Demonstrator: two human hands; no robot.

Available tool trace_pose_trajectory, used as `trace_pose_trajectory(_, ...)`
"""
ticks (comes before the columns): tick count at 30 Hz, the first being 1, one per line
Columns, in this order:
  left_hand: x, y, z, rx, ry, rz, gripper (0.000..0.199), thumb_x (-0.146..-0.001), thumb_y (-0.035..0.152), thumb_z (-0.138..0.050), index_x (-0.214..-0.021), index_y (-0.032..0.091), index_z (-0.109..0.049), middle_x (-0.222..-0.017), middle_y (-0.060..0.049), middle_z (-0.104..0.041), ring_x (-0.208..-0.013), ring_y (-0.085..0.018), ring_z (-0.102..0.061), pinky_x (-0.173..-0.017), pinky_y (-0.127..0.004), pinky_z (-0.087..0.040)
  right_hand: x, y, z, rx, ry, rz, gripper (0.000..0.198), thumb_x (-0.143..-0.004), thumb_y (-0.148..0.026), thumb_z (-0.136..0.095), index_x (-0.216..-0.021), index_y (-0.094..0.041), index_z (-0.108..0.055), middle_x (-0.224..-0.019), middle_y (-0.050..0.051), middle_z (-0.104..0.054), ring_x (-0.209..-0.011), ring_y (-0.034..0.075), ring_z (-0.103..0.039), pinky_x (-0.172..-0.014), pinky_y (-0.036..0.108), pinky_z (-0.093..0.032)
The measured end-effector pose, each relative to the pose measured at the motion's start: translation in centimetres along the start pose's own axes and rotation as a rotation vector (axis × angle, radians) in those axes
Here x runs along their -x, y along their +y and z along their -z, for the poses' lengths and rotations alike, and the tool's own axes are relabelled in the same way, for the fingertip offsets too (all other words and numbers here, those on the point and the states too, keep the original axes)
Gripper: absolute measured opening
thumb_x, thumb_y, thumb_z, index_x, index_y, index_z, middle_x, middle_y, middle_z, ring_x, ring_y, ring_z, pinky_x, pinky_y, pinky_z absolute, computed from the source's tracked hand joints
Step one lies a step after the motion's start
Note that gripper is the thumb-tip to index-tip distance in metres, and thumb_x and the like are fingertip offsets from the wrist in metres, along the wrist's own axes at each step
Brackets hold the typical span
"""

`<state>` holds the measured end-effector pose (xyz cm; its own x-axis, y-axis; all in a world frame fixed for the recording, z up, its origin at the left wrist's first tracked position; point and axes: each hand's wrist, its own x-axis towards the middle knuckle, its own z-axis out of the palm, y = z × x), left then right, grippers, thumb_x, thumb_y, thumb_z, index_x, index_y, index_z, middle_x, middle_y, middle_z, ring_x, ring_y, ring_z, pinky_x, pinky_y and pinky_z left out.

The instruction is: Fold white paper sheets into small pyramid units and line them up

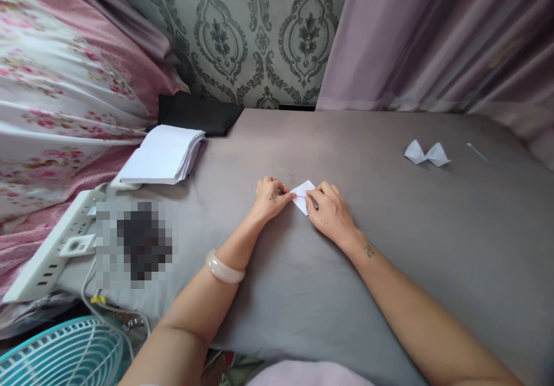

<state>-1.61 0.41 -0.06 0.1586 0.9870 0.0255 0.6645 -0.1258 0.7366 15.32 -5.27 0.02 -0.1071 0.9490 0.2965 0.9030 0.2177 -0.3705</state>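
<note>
At left, a paper stack [162,154] lies on the grey sheet [277,305]. Your left hand [272,198] touches the left corner of the small white paper [302,203], centred before you; your right hand [331,210] covers its right side. You can't tell whether either hand grips it. Farther right sits a folded paper shape [438,154], then a thin stick [477,152].

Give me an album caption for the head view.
Left hand and right hand hold folded white paper over a gray sheet, with a twin-peaked paper shape farther right.
</note>
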Motion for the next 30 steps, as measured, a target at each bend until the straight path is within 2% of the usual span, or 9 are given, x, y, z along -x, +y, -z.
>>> trace_pose_trajectory(2, -0.1, 0.1, -0.2, 0.153, -0.007, 0.023, 0.017, -0.068, 0.031, -0.074, -0.070, 0.016, -0.066, -0.084, -0.005, -0.058, -0.083, -0.019, -0.053, -0.084, -0.038, -0.045, -0.2, 0.4, -0.3, -0.093, 0.038, -0.034, 0.025, -0.092, -0.031, -0.047, -0.095, -0.019, -0.069, -0.094, 0.009, -0.061, -0.094, 0.024, -0.054, -0.079, 0.036, -0.045)
trace_pose_trajectory(7, 0.4, 1.6, -0.6, 0.849, -0.114, 0.066, 0.029, -0.063, 0.032, -0.078, -0.069, 0.015, -0.056, -0.077, -0.003, -0.065, -0.070, -0.013, -0.058, -0.072, -0.029, -0.049, -0.9, 1.0, -0.5, -0.371, 0.137, -0.101, 0.020, -0.091, -0.033, -0.051, -0.091, -0.021, -0.067, -0.095, 0.006, -0.064, -0.085, 0.018, -0.060, -0.077, 0.033, -0.048)
trace_pose_trajectory(11, 0.9, 2.8, 0.0, 1.046, -0.098, 0.082, 0.034, -0.060, 0.029, -0.083, -0.071, 0.015, -0.054, -0.077, -0.003, -0.068, -0.069, -0.012, -0.060, -0.070, -0.028, -0.050, -1.5, 0.9, 0.3, -0.469, 0.391, -0.113, 0.014, -0.086, -0.035, -0.058, -0.083, -0.021, -0.062, -0.091, 0.006, -0.061, -0.084, 0.018, -0.059, -0.079, 0.033, -0.049)
trace_pose_trajectory(13, 1.0, 3.0, 0.4, 1.088, -0.089, 0.079, 0.034, -0.061, 0.029, -0.082, -0.072, 0.016, -0.053, -0.079, -0.003, -0.069, -0.070, -0.012, -0.061, -0.069, -0.027, -0.050, -1.9, 0.8, 1.0, -0.505, 0.492, -0.174, 0.019, -0.079, -0.036, -0.066, -0.089, -0.021, -0.060, -0.097, 0.007, -0.061, -0.085, 0.018, -0.059, -0.080, 0.035, -0.049)
trace_pose_trajectory(16, 1.1, 3.2, 0.8, 1.105, -0.072, 0.055, 0.035, -0.062, 0.029, -0.082, -0.074, 0.017, -0.051, -0.076, 0.000, -0.068, -0.069, -0.010, -0.061, -0.069, -0.025, -0.048, -2.3, 0.4, 2.1, -0.757, 0.368, -0.253, 0.037, -0.072, -0.040, -0.070, -0.102, -0.020, -0.061, -0.096, 0.007, -0.066, -0.082, 0.018, -0.061, -0.076, 0.035, -0.051)
trace_pose_trajectory(18, 1.1, 3.1, 0.9, 1.104, -0.057, 0.040, 0.036, -0.062, 0.029, -0.082, -0.077, 0.018, -0.052, -0.073, 0.002, -0.067, -0.068, -0.010, -0.061, -0.069, -0.025, -0.048, -2.4, 0.1, 2.7, -0.951, 0.187, -0.278, 0.038, -0.074, -0.043, -0.069, -0.103, -0.019, -0.064, -0.089, 0.006, -0.069, -0.078, 0.017, -0.063, -0.072, 0.033, -0.051)
trace_pose_trajectory(20, 1.2, 3.1, 0.9, 1.100, -0.051, 0.032, 0.037, -0.061, 0.029, -0.083, -0.080, 0.018, -0.053, -0.072, 0.002, -0.067, -0.067, -0.011, -0.061, -0.069, -0.026, -0.049, -2.3, -0.3, 3.1, -1.045, 0.083, -0.290, 0.035, -0.075, -0.045, -0.068, -0.097, -0.019, -0.068, -0.083, 0.004, -0.070, -0.075, 0.017, -0.063, -0.070, 0.031, -0.050)
trace_pose_trajectory(28, 1.3, 2.7, 1.0, 1.048, 0.005, -0.016, 0.030, -0.063, 0.027, -0.082, -0.078, 0.017, -0.058, -0.068, 0.003, -0.061, -0.064, -0.008, -0.056, -0.066, -0.023, -0.044, -2.0, -0.9, 3.8, -1.126, 0.035, -0.347, 0.026, -0.072, -0.044, -0.070, -0.066, -0.018, -0.069, -0.060, -0.002, -0.059, -0.057, 0.011, -0.051, -0.055, 0.025, -0.039)
trace_pose_trajectory(30, 1.3, 2.7, 1.1, 1.058, -0.053, 0.002, 0.029, -0.064, 0.028, -0.081, -0.080, 0.017, -0.059, -0.070, 0.002, -0.061, -0.065, -0.009, -0.056, -0.066, -0.023, -0.045, -2.0, -0.7, 3.9, -1.115, 0.027, -0.364, 0.028, -0.071, -0.044, -0.070, -0.063, -0.018, -0.067, -0.057, -0.003, -0.057, -0.054, 0.011, -0.049, -0.052, 0.025, -0.037)
